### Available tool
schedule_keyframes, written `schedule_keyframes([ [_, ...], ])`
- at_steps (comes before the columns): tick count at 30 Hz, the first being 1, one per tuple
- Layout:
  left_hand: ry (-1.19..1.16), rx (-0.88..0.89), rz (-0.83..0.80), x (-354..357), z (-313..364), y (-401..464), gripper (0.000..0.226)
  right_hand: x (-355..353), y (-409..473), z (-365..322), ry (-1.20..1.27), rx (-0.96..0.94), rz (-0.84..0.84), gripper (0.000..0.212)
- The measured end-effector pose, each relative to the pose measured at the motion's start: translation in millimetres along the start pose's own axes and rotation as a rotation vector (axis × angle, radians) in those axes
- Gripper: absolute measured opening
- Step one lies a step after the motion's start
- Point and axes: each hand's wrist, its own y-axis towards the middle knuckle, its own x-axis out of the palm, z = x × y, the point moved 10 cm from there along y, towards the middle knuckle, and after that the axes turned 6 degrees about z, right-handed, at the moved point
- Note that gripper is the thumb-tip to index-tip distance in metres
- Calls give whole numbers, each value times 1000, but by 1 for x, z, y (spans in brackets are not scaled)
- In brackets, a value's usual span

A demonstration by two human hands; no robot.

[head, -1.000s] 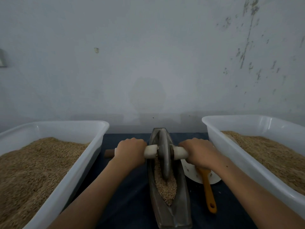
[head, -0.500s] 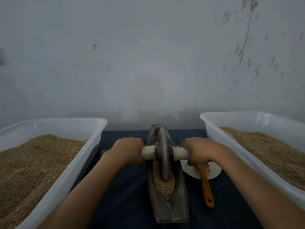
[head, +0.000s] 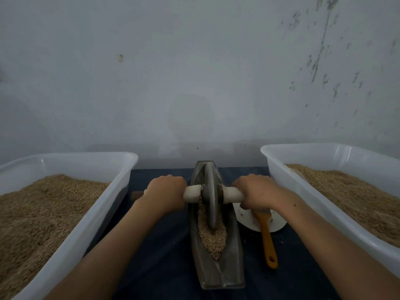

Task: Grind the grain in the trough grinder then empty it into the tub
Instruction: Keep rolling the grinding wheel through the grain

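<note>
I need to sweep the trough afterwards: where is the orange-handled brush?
In the head view the orange-handled brush lies right of the trough grinder, its head on a white plate beneath the right hand.

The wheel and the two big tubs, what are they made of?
The wheel looks like dull grey metal or stone; its matte, worn face leaves that open. Its handle, gripped by the left hand and right hand, looks like pale wood or wrapped cloth. The left tub and right tub look like thin white plastic, since light shows through their smooth walls.
</note>
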Motion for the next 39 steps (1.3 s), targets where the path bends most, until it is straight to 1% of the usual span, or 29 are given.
schedule_keyframes([
  [3, -70, 20, -154, 9, 1, -4, 42, 7, -4, -1, 41, 0, -158, 42],
  [5, -69, 19, -175, 10, 1, -5, 43, 10, -6, -1, 70, 7, -182, 40],
  [6, -54, 13, -155, 8, 1, -4, 43, 9, -5, -1, 72, 9, -168, 38],
  [9, -6, -14, -21, 0, -1, -1, 36, 4, -2, 0, 39, 15, -43, 30],
  [13, 11, -40, 180, -12, -3, -1, 23, -9, 3, 0, -13, 38, 215, 20],
  [15, 24, -43, 251, -16, -2, -2, 19, -12, 3, 1, 4, 39, 282, 17],
  [16, 29, -40, 259, -17, -1, -2, 19, -12, 3, 1, 10, 33, 281, 16],
  [17, 33, -33, 248, -16, -1, -1, 20, -11, 3, 1, 14, 29, 258, 16],
  [19, 33, -10, 171, -11, 0, 0, 26, -7, 3, 2, 17, 21, 163, 19],
  [23, -78, 20, -118, 7, 0, -2, 38, 4, -1, -1, 29, -6, -69, 35],
  [25, -110, 18, -187, 12, -1, -4, 41, 8, -3, -2, 46, -7, -128, 37],
  [27, -83, 12, -155, 9, -1, -3, 41, 9, -3, -1, 55, -3, -125, 36],
  [29, -38, 3, -58, 3, 0, -1, 37, 6, -1, 0, 62, 1, -72, 32],
  [31, -1, -7, 54, -4, -1, 0, 31, 2, 1, 1, 46, 5, 15, 27],
  [34, 14, -24, 182, -11, -2, 0, 24, -8, 4, 2, -5, 17, 208, 20],
  [36, 20, -41, 221, -14, -2, 0, 21, -12, 4, 2, 5, 24, 286, 17],
  [39, 31, -40, 192, -12, -1, 1, 22, -10, 4, 1, 10, 17, 257, 18],
])
